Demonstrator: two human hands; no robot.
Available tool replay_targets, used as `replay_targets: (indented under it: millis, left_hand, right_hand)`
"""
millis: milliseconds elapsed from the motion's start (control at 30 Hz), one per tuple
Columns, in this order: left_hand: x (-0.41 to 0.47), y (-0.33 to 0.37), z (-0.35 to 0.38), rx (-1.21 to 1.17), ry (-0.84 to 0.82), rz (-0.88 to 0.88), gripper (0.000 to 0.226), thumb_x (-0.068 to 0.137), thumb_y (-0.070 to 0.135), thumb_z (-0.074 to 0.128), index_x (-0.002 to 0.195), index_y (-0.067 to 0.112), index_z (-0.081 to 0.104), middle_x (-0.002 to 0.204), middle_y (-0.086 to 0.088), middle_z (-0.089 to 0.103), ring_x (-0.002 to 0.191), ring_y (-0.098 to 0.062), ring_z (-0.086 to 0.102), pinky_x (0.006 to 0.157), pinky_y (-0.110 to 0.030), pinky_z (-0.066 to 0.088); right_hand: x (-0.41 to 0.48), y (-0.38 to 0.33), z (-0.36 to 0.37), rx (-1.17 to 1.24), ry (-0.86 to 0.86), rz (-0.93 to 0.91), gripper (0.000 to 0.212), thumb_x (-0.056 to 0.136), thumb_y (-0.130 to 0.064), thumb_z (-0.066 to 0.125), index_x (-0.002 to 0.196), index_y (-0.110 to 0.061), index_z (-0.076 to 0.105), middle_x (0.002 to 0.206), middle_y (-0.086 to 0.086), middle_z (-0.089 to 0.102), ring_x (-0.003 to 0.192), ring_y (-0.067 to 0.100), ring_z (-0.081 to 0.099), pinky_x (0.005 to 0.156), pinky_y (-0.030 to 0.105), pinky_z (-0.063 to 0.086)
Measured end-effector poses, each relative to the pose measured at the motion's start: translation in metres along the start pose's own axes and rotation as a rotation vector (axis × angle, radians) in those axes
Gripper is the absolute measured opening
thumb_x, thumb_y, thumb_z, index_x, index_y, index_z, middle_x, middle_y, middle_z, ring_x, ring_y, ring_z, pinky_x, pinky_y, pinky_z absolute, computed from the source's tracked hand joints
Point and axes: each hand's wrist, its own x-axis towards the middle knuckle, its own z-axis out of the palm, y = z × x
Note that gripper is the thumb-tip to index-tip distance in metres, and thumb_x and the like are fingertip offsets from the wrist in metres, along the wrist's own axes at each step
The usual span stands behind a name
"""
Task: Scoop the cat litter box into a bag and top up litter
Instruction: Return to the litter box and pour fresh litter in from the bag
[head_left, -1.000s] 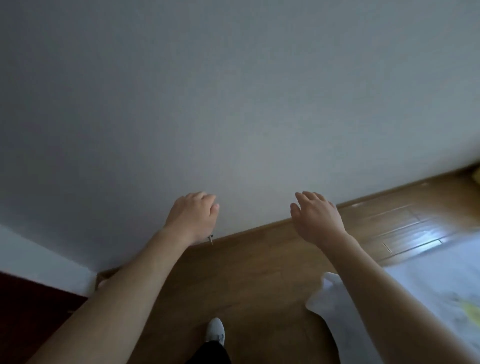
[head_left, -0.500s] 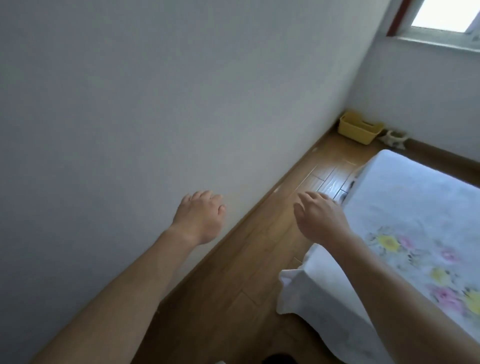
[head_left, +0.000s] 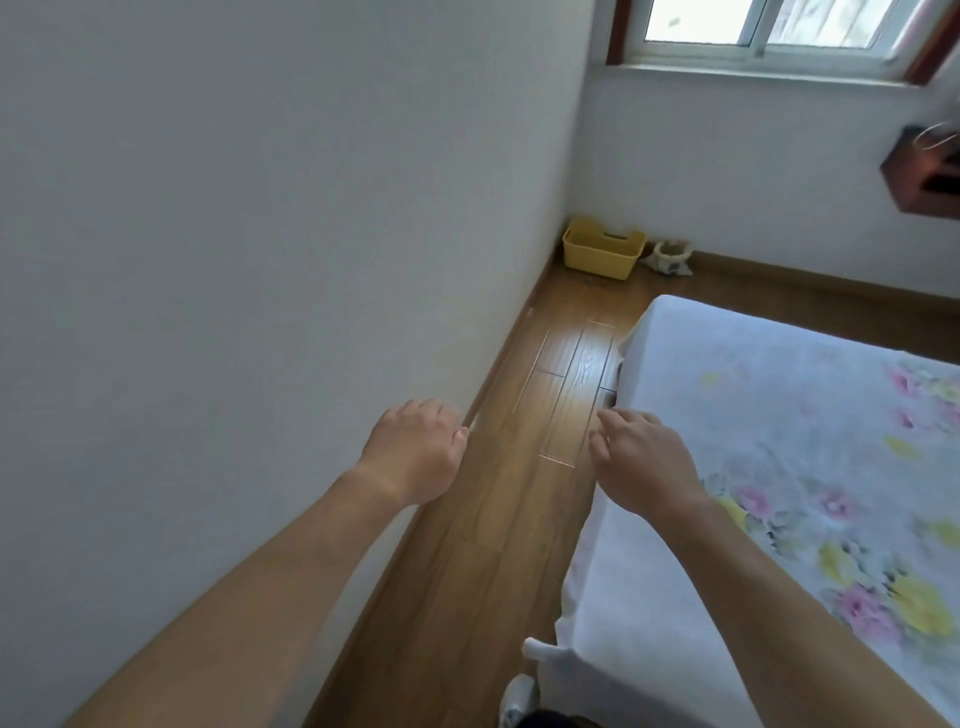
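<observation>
A yellow plastic box (head_left: 602, 252) with a handle slot stands on the wooden floor in the far corner, under the window. Beside it to the right sits a small pale bag (head_left: 671, 256) with its top open. Both of my hands are raised in front of me and hold nothing. My left hand (head_left: 415, 449) hangs near the white wall with its fingers loosely curled. Above the bed's near edge, my right hand (head_left: 641, 460) has its fingers relaxed and pointing ahead. The box's contents are hidden from here.
A bed (head_left: 779, 441) with a white flowered sheet fills the right side. A narrow strip of wooden floor (head_left: 524, 467) runs between the bed and the white wall (head_left: 260, 260) toward the corner. A dark wooden shelf (head_left: 924, 176) hangs at the far right.
My view has swung from the bare wall toward the far corner, bringing the yellow box, the bag, the bed and the window into sight. Both hands stay raised and empty.
</observation>
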Motion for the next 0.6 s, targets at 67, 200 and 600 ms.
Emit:
replay_targets:
  millis: [67,200,600]
  left_hand:
    - [0.042,0.001,-0.009,0.001,0.007,0.017,0.041,0.1,0.038,0.028,0.124,0.02,0.056,0.123,-0.001,0.06,0.111,-0.021,0.054,0.098,-0.038,0.042]
    - [0.117,0.0,-0.03,-0.007,0.024,0.054,0.041,0.1,0.036,0.028,0.125,0.02,0.056,0.123,-0.001,0.061,0.111,-0.02,0.055,0.099,-0.037,0.042]
    - [0.367,-0.016,-0.045,-0.09,0.035,0.227,0.041,0.101,0.035,0.027,0.122,0.018,0.058,0.121,0.0,0.061,0.111,-0.019,0.055,0.099,-0.037,0.043]
  right_hand:
    - [0.038,0.011,-0.006,0.001,0.001,-0.003,0.019,0.097,-0.026,0.039,0.088,-0.015,0.052,0.101,0.004,0.062,0.095,0.027,0.056,0.07,0.032,0.036]
    - [0.105,0.028,-0.02,0.014,0.021,0.026,0.023,0.098,-0.026,0.037,0.091,-0.016,0.057,0.101,0.003,0.063,0.094,0.024,0.056,0.073,0.034,0.04]
    - [0.304,0.074,-0.018,0.008,0.116,0.187,0.026,0.097,-0.027,0.037,0.087,-0.015,0.057,0.091,0.002,0.063,0.079,0.019,0.053,0.072,0.034,0.048]
